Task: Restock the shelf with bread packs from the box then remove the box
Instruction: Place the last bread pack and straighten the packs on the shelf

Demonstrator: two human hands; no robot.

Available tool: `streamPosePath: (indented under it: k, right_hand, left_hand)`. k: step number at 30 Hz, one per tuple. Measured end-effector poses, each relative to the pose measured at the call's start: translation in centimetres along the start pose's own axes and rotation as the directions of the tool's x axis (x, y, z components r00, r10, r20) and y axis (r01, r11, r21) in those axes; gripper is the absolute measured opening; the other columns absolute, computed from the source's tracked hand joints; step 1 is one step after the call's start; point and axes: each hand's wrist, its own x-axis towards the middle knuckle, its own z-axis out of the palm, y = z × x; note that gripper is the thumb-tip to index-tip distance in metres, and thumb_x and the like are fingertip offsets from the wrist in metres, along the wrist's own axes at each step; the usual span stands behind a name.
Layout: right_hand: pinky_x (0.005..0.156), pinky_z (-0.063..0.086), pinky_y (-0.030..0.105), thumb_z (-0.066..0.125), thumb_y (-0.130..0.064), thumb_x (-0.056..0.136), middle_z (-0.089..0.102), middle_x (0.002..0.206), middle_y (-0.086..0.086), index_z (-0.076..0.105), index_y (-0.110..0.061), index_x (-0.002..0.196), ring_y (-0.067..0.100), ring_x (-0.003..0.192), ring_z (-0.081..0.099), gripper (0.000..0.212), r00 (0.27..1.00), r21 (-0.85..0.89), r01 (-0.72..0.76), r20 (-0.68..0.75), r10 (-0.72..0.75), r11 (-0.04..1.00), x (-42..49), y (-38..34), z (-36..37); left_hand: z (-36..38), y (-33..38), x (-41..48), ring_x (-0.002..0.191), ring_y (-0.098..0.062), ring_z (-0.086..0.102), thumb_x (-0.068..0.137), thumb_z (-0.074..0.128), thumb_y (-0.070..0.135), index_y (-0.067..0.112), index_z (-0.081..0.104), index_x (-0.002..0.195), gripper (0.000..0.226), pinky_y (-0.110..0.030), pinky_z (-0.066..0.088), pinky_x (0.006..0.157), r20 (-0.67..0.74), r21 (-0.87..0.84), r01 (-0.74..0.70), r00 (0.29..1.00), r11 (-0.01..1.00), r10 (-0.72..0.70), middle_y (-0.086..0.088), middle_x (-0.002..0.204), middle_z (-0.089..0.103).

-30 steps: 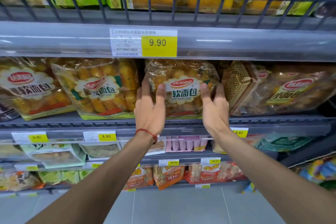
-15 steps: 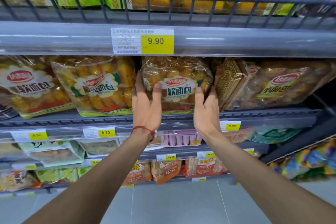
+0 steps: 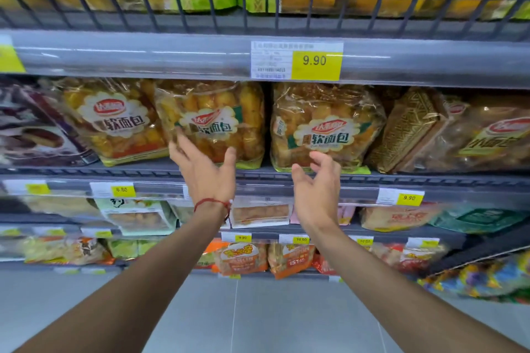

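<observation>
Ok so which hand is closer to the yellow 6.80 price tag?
Left. The left hand hangs just up and right of the 6.80 price tag; the right hand is farther right.

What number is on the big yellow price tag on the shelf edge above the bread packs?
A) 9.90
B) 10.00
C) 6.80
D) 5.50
A, because the yellow price tag on the shelf edge just above the bread packs reads 9.90.
</observation>
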Motion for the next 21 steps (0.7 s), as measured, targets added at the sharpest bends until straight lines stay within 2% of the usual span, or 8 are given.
streamPosePath:
  k: [4,7,9,11,13,14,17,21]
  right_hand:
    - [0.101,0.046,0.033,0.063,-0.026,0.101,0.038,0.135,0.0,0.046,-0.012,0.135,0.009,0.119,0.045,0.041,0.997,-0.031,0.032,-0.069,-0.034,0.999,0.2,0.2,1.5]
    - [0.088,0.042,0.029,0.073,-0.024,0.094,0.038,0.131,0.001,0.043,-0.012,0.131,0.014,0.119,0.045,0.049,0.962,-0.038,0.083,-0.258,-0.09,0.996,0.6,0.6,1.7]
    - [0.098,0.042,0.033,0.079,-0.026,0.089,0.033,0.138,0.007,0.037,-0.007,0.134,0.027,0.132,0.042,0.065,0.924,-0.016,0.115,-0.365,-0.113,0.993,1.0,0.8,1.4]
    - [0.109,0.031,0.029,0.08,-0.036,0.088,0.024,0.151,0.015,0.027,-0.005,0.146,0.032,0.143,0.03,0.085,0.932,-0.013,0.113,-0.344,-0.111,0.993,1.2,0.8,1.2]
    - [0.108,0.021,0.025,0.077,-0.046,0.087,0.014,0.161,0.014,0.014,-0.009,0.157,0.029,0.15,0.02,0.102,0.957,-0.056,0.08,-0.276,-0.092,0.995,1.5,0.6,1.1]
    - [0.106,0.022,0.027,0.076,-0.049,0.087,0.01,0.164,0.013,0.01,-0.012,0.16,0.029,0.151,0.017,0.106,0.96,-0.099,0.066,-0.265,-0.091,0.993,1.7,0.5,1.2]
    - [0.11,0.03,0.046,0.074,-0.051,0.088,0.006,0.166,0.014,0.003,-0.019,0.164,0.032,0.148,0.016,0.108,0.955,-0.191,0.038,-0.283,-0.092,0.981,2.4,0.0,1.7]
    - [0.106,0.033,0.048,0.069,-0.054,0.09,0.009,0.163,0.015,-0.003,-0.019,0.164,0.034,0.143,0.018,0.109,0.953,-0.26,-0.002,-0.294,-0.077,0.966,3.4,-0.2,2.5]
  left_hand:
    - [0.9,0.2,1.8,0.144,-0.037,0.024,0.078,0.075,0.035,0.021,0.001,0.158,0.11,-0.043,0.034,0.113,-0.014,0.016,-0.022,1.0,1.0,0.023,-0.016,0.161,-0.002]
    - [1.1,0.5,2.2,0.147,-0.042,0.014,0.072,0.076,0.05,0.009,0.005,0.156,0.118,-0.051,0.021,0.119,-0.07,0.101,-0.008,0.997,0.995,0.015,-0.022,0.161,0.001]
    - [1.2,-0.1,2.4,0.148,-0.041,0.013,0.065,0.074,0.06,0.013,0.002,0.157,0.125,-0.054,0.022,0.117,-0.064,0.077,-0.076,0.995,0.994,0.081,-0.02,0.162,-0.001]
    - [1.3,-0.6,2.5,0.149,-0.04,0.015,0.063,0.073,0.068,0.025,-0.003,0.157,0.129,-0.058,0.025,0.115,-0.04,0.042,-0.15,0.988,0.988,0.152,-0.013,0.163,-0.007]
    - [1.5,-0.5,2.7,0.15,-0.038,0.014,0.061,0.072,0.077,0.03,-0.007,0.157,0.132,-0.061,0.025,0.114,-0.028,0.035,-0.155,0.987,0.987,0.156,-0.01,0.164,-0.011]
    - [1.6,-0.3,2.7,0.15,-0.038,0.013,0.06,0.07,0.08,0.031,-0.007,0.157,0.133,-0.062,0.023,0.114,-0.029,0.04,-0.14,0.989,0.989,0.142,-0.01,0.164,-0.012]
    - [2.1,0.3,2.7,0.151,-0.037,0.011,0.059,0.068,0.084,0.03,-0.007,0.157,0.135,-0.061,0.022,0.115,-0.049,0.052,-0.116,0.992,0.992,0.118,-0.014,0.163,-0.011]
    - [2.6,0.3,2.6,0.15,-0.039,0.009,0.059,0.066,0.087,0.031,-0.008,0.156,0.135,-0.057,0.021,0.117,-0.066,0.051,-0.104,0.992,0.993,0.107,-0.015,0.163,-0.012]
